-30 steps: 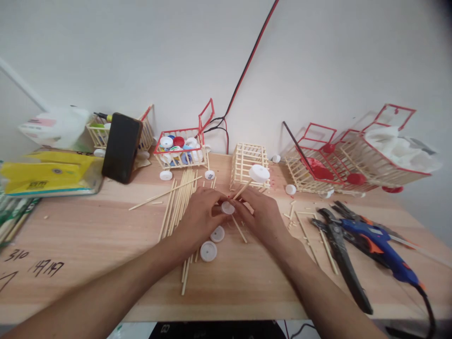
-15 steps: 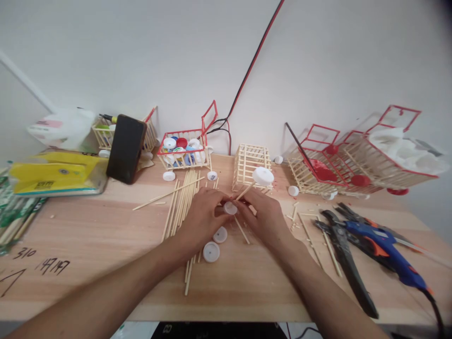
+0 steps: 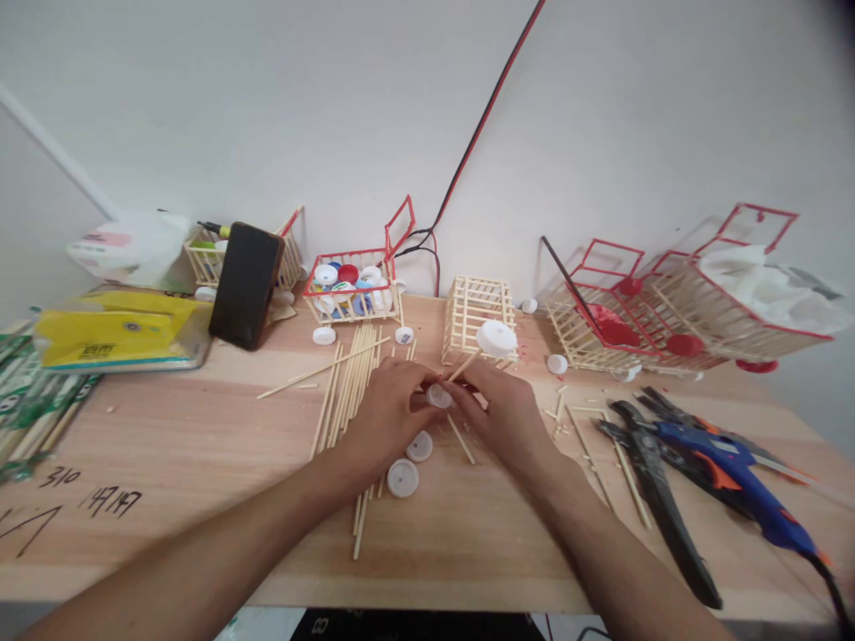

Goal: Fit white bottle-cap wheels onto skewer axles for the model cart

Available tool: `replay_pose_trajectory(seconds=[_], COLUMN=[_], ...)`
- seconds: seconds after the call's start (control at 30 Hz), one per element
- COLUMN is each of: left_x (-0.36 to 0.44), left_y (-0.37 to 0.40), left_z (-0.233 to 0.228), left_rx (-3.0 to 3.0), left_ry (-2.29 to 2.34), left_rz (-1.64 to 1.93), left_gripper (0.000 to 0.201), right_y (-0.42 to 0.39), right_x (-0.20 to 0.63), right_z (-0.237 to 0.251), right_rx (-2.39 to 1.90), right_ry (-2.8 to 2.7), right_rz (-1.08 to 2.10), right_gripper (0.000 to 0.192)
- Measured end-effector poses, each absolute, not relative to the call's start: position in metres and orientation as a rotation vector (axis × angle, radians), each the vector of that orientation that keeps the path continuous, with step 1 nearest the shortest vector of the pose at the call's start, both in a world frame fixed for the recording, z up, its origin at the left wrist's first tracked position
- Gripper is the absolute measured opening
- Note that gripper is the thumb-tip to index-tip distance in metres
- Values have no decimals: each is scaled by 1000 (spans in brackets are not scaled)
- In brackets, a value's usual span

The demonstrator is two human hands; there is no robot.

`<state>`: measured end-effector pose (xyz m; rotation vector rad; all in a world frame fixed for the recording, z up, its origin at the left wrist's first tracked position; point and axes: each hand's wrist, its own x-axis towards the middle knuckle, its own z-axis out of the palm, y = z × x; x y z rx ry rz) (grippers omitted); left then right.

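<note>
My left hand (image 3: 394, 401) has its thumb and fingers closed on a translucent white bottle cap (image 3: 439, 396). My right hand (image 3: 498, 402) pinches a thin wooden stick (image 3: 466, 364), whose upper end meets another white bottle cap (image 3: 497, 338). Both hands are close together, with the stick's lower end against or near the cap in my left hand; whether it enters the cap cannot be made out. Below them on the table lie two more white caps, one larger (image 3: 403, 479) and one smaller (image 3: 419, 446). A loose stick (image 3: 460, 439) lies under my right fingers.
Long wooden sticks (image 3: 348, 392) lie beside my left arm. Behind stand a bare stick basket (image 3: 478, 312), a red-rimmed cart of caps (image 3: 353, 303) and a phone (image 3: 246, 285). At right lie black-handled cutters (image 3: 658, 499) and a blue glue gun (image 3: 741, 481). Yellow package (image 3: 124, 329), left.
The whole view has shifted slightly, so everything on the table appears a little farther right. Both hands keep nearly the same pose around the cap and stick.
</note>
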<state>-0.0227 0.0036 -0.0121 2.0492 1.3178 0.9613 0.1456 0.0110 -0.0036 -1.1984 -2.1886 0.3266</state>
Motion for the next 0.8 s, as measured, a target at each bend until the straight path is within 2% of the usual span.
replay_pose_trajectory(seconds=[0.8], left_x=[-25], left_y=[4], left_z=[-13], left_rx=[2091], left_ry=[1264], left_rz=[1035], left_gripper=[20], right_y=[10], right_x=[146], right_z=[0], right_rx=[-1163], right_ry=[-2193], right_rz=[317], right_gripper=[9])
